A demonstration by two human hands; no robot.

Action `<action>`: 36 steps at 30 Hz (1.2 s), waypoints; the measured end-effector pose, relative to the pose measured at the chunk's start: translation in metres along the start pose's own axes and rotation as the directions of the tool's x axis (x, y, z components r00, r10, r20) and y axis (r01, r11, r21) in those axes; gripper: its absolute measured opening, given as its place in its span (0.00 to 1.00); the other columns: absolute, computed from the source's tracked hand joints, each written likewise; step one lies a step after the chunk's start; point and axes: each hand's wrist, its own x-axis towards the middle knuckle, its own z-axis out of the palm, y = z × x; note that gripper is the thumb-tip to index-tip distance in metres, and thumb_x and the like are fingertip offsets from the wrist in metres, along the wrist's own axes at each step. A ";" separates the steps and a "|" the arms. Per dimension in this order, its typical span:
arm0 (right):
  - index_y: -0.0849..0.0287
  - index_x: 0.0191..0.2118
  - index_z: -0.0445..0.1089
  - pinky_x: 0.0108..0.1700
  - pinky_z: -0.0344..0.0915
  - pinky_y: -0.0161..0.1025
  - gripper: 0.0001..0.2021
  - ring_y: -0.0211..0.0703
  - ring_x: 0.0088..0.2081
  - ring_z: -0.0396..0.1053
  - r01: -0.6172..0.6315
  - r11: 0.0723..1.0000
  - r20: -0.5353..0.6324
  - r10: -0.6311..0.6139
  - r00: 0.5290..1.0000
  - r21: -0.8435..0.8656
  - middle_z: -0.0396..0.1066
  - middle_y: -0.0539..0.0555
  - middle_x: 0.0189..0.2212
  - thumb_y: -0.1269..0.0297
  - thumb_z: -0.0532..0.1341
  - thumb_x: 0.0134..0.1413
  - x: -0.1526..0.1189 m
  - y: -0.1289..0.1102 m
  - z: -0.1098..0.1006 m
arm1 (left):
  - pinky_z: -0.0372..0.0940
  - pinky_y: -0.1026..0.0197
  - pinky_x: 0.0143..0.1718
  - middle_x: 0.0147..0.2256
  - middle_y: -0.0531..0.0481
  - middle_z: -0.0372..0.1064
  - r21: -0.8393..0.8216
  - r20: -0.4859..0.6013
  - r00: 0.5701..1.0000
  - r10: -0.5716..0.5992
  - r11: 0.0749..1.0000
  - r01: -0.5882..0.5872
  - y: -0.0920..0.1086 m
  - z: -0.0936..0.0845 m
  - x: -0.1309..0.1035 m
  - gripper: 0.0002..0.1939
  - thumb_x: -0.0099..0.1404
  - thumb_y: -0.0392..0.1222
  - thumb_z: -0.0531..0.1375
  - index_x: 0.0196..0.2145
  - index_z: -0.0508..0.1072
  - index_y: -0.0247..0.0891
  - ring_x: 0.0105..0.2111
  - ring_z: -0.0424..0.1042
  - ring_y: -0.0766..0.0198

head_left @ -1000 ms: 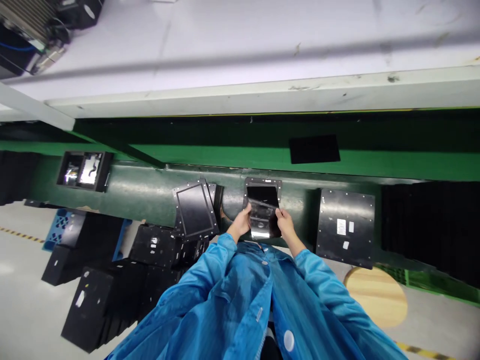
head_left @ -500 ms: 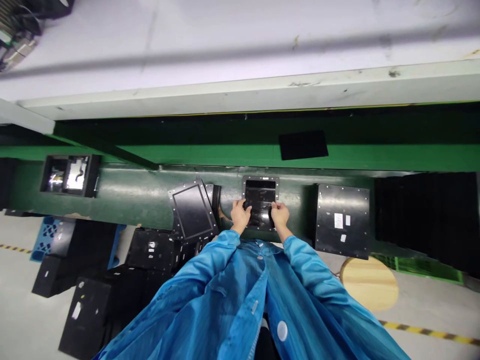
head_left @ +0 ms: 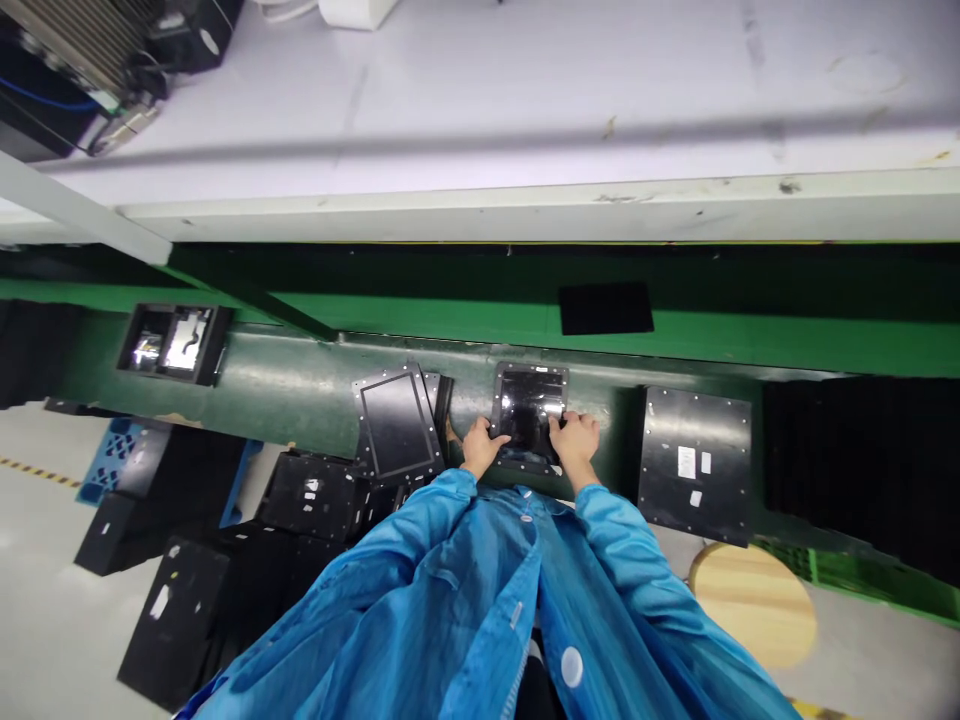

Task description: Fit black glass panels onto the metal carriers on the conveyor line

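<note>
The black framed tray [head_left: 529, 415] lies flat on the green belt [head_left: 300, 385], left hand [head_left: 480, 447] and right hand [head_left: 576, 438] pressing its near corners, fingers spread, apparently steadying it; a bigger black panel [head_left: 695, 465] sits right.

Green conveyor belt [head_left: 300, 380] under white ledge [head_left: 525, 205]; grey floor [head_left: 45, 610], round wooden stool [head_left: 754, 600], blue pallet [head_left: 105, 460].

Your left hand [head_left: 478, 447] and right hand [head_left: 576, 437] press flat on the glossy black tray [head_left: 529, 412] lying on the green bench [head_left: 300, 385].
</note>
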 end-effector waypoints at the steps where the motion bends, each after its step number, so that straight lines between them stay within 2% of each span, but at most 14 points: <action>1: 0.62 0.55 0.78 0.57 0.67 0.53 0.23 0.67 0.57 0.71 0.012 1.000 0.023 -0.013 1.000 0.010 0.75 0.71 0.52 0.49 0.64 0.66 -0.005 0.007 0.001 | 0.66 0.58 0.49 0.47 0.42 0.79 0.004 -0.001 1.000 0.004 1.000 -0.004 -0.001 0.000 -0.001 0.28 0.66 0.59 0.73 0.54 0.72 0.40 0.50 0.79 0.51; 5: 0.57 0.59 0.74 0.52 0.69 0.46 0.20 0.55 0.49 0.75 0.033 0.991 0.120 -0.049 0.992 0.132 0.76 0.62 0.50 0.54 0.62 0.68 -0.038 0.032 0.013 | 0.66 0.59 0.47 0.43 0.44 0.80 0.039 0.082 0.996 0.025 0.999 -0.028 -0.009 -0.004 -0.011 0.28 0.66 0.59 0.73 0.54 0.72 0.41 0.48 0.80 0.52; 8: 0.57 0.62 0.73 0.55 0.68 0.46 0.20 0.55 0.52 0.73 0.175 0.975 0.099 -0.190 0.977 0.140 0.76 0.61 0.49 0.57 0.59 0.70 -0.058 0.038 0.019 | 0.66 0.60 0.46 0.43 0.45 0.80 0.067 0.130 0.991 0.017 0.997 -0.026 -0.013 -0.007 -0.019 0.27 0.66 0.57 0.73 0.55 0.72 0.42 0.48 0.80 0.53; 11: 0.56 0.64 0.72 0.58 0.67 0.46 0.21 0.56 0.54 0.72 0.287 0.951 0.101 -0.299 0.949 0.120 0.75 0.62 0.51 0.59 0.58 0.71 -0.063 0.035 0.020 | 0.65 0.60 0.47 0.43 0.46 0.81 0.075 0.138 0.990 -0.007 0.997 -0.003 -0.013 -0.009 -0.022 0.23 0.68 0.52 0.72 0.54 0.72 0.42 0.49 0.80 0.55; 13: 0.57 0.64 0.70 0.56 0.68 0.45 0.22 0.55 0.54 0.73 0.218 0.969 0.099 -0.230 0.968 0.114 0.73 0.63 0.54 0.58 0.60 0.70 -0.060 0.036 0.018 | 0.65 0.61 0.46 0.42 0.47 0.81 0.072 0.168 0.985 -0.023 0.997 0.011 -0.012 -0.011 -0.022 0.22 0.67 0.48 0.73 0.53 0.72 0.42 0.48 0.80 0.56; 15: 0.58 0.63 0.69 0.52 0.70 0.45 0.25 0.56 0.53 0.75 0.068 0.992 0.131 -0.082 0.988 0.104 0.73 0.64 0.55 0.53 0.66 0.65 -0.057 0.041 0.016 | 0.65 0.61 0.46 0.41 0.48 0.81 0.068 0.206 0.978 -0.029 0.998 0.015 -0.012 -0.013 -0.022 0.20 0.66 0.47 0.74 0.50 0.73 0.43 0.46 0.81 0.56; 17: 0.57 0.58 0.71 0.47 0.69 0.43 0.27 0.55 0.48 0.77 -0.048 0.994 0.231 0.024 0.973 0.099 0.76 0.62 0.51 0.50 0.71 0.60 -0.054 0.048 0.014 | 0.66 0.61 0.45 0.40 0.49 0.81 0.076 0.222 0.974 -0.035 0.997 0.018 -0.013 -0.014 -0.021 0.17 0.66 0.46 0.73 0.47 0.74 0.43 0.45 0.80 0.57; 19: 0.55 0.51 0.73 0.43 0.68 0.41 0.22 0.52 0.44 0.79 -0.104 0.989 0.341 0.063 0.938 0.103 0.79 0.57 0.44 0.49 0.73 0.57 -0.052 0.054 0.013 | 0.66 0.61 0.45 0.39 0.49 0.81 0.092 0.220 0.974 -0.055 0.995 0.035 -0.013 -0.014 -0.020 0.13 0.67 0.48 0.73 0.43 0.75 0.43 0.44 0.80 0.57; 21: 0.53 0.42 0.74 0.41 0.67 0.40 0.18 0.52 0.42 0.79 -0.141 0.985 0.390 0.092 0.916 0.100 0.80 0.55 0.39 0.48 0.75 0.55 -0.050 0.057 0.012 | 0.66 0.60 0.44 0.38 0.49 0.81 0.108 0.224 0.970 -0.100 0.991 0.077 -0.013 -0.013 -0.018 0.13 0.65 0.49 0.73 0.38 0.75 0.43 0.44 0.80 0.56; 25: 0.52 0.34 0.74 0.39 0.68 0.41 0.18 0.54 0.41 0.80 -0.226 0.969 0.364 0.174 0.915 0.103 0.82 0.55 0.35 0.45 0.75 0.51 -0.048 0.054 0.013 | 0.67 0.59 0.44 0.36 0.49 0.81 0.089 0.193 0.963 -0.186 0.981 0.171 -0.014 -0.007 -0.016 0.15 0.62 0.51 0.75 0.31 0.75 0.42 0.42 0.79 0.55; 29: 0.51 0.33 0.77 0.41 0.71 0.45 0.19 0.59 0.42 0.81 -0.318 0.945 0.371 0.272 0.888 0.070 0.83 0.58 0.36 0.43 0.76 0.46 -0.048 0.051 0.019 | 0.68 0.59 0.44 0.35 0.49 0.81 0.021 0.177 0.957 -0.229 0.973 0.229 -0.019 -0.001 -0.016 0.15 0.60 0.51 0.76 0.30 0.76 0.43 0.41 0.79 0.56; 32: 0.51 0.36 0.79 0.43 0.72 0.48 0.20 0.61 0.43 0.81 -0.350 0.935 0.348 0.311 0.885 0.054 0.83 0.60 0.38 0.42 0.76 0.46 -0.049 0.050 0.026 | 0.68 0.58 0.46 0.36 0.48 0.81 -0.002 0.154 0.965 -0.211 0.977 0.214 -0.024 0.004 -0.017 0.14 0.60 0.51 0.76 0.30 0.78 0.43 0.41 0.79 0.56; 36: 0.53 0.38 0.77 0.44 0.71 0.46 0.19 0.58 0.43 0.80 -0.296 0.948 0.335 0.243 0.910 0.116 0.83 0.59 0.39 0.43 0.73 0.51 -0.053 0.051 0.030 | 0.68 0.59 0.46 0.34 0.50 0.80 -0.037 0.119 0.983 -0.138 0.989 0.143 -0.032 0.005 -0.021 0.14 0.63 0.52 0.74 0.31 0.77 0.42 0.39 0.78 0.58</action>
